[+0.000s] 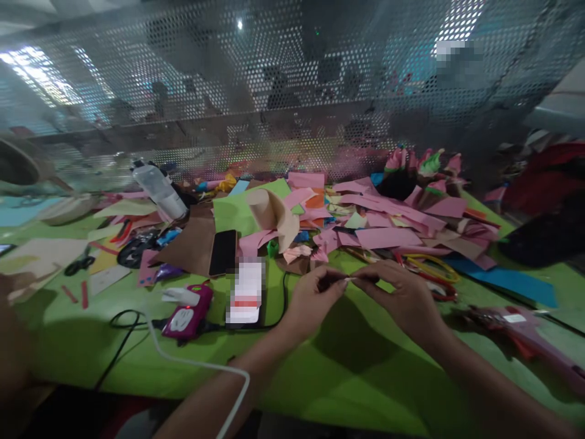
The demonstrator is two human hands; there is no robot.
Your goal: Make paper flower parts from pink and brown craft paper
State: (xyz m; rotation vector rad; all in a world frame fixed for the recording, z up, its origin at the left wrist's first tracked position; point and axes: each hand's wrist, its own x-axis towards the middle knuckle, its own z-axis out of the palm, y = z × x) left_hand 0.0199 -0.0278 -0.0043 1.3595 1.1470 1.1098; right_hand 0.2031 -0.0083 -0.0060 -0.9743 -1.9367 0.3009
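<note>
Fingertips of my left hand point(311, 299) and right hand point(407, 299) pinch a tiny white sliver point(350, 279), material unclear, probably light, soft, fragile; best held by its ends.

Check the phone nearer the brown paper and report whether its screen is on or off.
Looks off: the dark phone has a plain black face, while the other phone beside it shows a bright display.

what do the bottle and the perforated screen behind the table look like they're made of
The bottle looks like clear, smooth plastic, as its see-through wall suggests. The perforated screen is probably metal, dull grey: rows of small punched holes, though painted plastic isn't ruled out.
</note>
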